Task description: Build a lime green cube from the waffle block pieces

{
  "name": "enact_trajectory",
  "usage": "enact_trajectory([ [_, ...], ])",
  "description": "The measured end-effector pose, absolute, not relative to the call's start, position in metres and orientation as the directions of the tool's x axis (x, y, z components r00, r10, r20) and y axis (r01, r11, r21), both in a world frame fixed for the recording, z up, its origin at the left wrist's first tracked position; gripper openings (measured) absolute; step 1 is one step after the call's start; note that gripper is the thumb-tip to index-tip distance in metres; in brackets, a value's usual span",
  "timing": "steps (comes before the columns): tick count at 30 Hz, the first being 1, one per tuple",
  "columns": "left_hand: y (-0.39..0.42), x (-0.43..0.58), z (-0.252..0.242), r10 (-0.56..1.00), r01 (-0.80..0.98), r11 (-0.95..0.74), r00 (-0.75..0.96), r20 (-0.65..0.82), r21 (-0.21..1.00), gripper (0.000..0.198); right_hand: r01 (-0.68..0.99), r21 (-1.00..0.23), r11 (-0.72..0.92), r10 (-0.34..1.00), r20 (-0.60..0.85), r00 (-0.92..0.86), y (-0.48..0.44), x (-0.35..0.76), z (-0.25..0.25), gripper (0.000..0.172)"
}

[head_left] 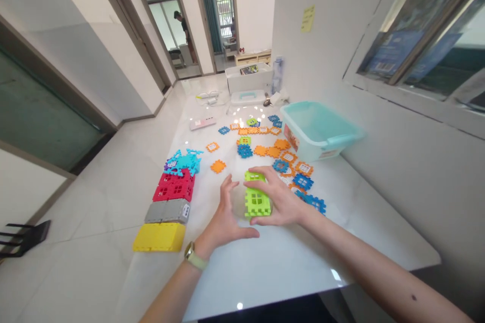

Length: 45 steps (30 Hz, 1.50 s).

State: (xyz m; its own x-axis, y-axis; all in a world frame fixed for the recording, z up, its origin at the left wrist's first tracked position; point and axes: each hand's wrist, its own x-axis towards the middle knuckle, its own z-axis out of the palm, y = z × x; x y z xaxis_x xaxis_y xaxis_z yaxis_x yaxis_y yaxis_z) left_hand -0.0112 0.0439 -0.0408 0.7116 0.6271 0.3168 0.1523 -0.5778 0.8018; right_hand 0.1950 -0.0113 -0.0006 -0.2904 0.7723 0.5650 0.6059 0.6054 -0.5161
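My right hand (pixel 278 197) is wrapped round a lime-green block of interlocking plastic tiles (pixel 257 204), which shows window cut-outs and toothed edges. Just left of that block, my left hand (pixel 227 214) is open, thumb and fingers apart, with nothing in it. A watch with a pale green strap sits on the left wrist. Along the table's left side run a yellow block (pixel 159 237), a grey block (pixel 167 211), a red block (pixel 174 185) and a pile of light blue tiles (pixel 184 162). Beyond my hands lies a loose orange tile (pixel 218 166).
Orange and blue tiles (pixel 303 181) are scattered to the right and ahead. A teal plastic bin (pixel 322 128) stands by the wall. Farther back are a pink case (pixel 202 123), a white lidded box (pixel 248 97) and a larger white box (pixel 248 81). Someone stands in a far doorway.
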Motion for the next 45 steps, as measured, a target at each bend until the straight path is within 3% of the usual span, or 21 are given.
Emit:
enact_trajectory([
  [4, 0.053, -0.007, -0.033, 0.480, -0.002, -0.664, 0.765, 0.428, 0.748, 0.100, 0.619, -0.453, 0.642, 0.754, 0.521, -0.400, -0.012, 0.199, -0.008, 0.075],
  [11, 0.050, -0.002, -0.043, 0.371, -0.079, -0.737, 0.782, 0.501, 0.671, 0.103, 0.541, -0.457, 0.706, 0.707, 0.500, -0.500, -0.004, 0.196, -0.009, 0.074],
  [16, 0.049, -0.001, -0.042, 0.385, -0.121, -0.680, 0.780, 0.493, 0.723, 0.081, 0.480, -0.540, 0.691, 0.721, 0.482, -0.497, -0.008, 0.198, -0.012, 0.077],
  [19, 0.044, -0.001, -0.037, 0.404, -0.109, -0.658, 0.784, 0.471, 0.746, 0.077, 0.482, -0.594, 0.644, 0.762, 0.441, -0.474, -0.011, 0.201, -0.018, 0.083],
  [25, 0.032, -0.006, -0.032, 0.636, 0.054, -0.627, 0.612, 0.470, 0.777, 0.067, 0.459, -0.682, 0.570, 0.819, 0.426, -0.384, -0.010, 0.205, -0.023, 0.089],
  [32, 0.029, -0.008, -0.028, 0.584, -0.073, -0.598, 0.643, 0.496, 0.798, 0.032, 0.498, -0.657, 0.566, 0.819, 0.377, -0.432, -0.013, 0.205, -0.027, 0.095],
  [45, 0.034, -0.009, -0.034, 0.611, -0.127, -0.562, 0.603, 0.514, 0.817, 0.037, 0.509, -0.627, 0.589, 0.799, 0.357, -0.485, -0.013, 0.203, -0.024, 0.084],
])
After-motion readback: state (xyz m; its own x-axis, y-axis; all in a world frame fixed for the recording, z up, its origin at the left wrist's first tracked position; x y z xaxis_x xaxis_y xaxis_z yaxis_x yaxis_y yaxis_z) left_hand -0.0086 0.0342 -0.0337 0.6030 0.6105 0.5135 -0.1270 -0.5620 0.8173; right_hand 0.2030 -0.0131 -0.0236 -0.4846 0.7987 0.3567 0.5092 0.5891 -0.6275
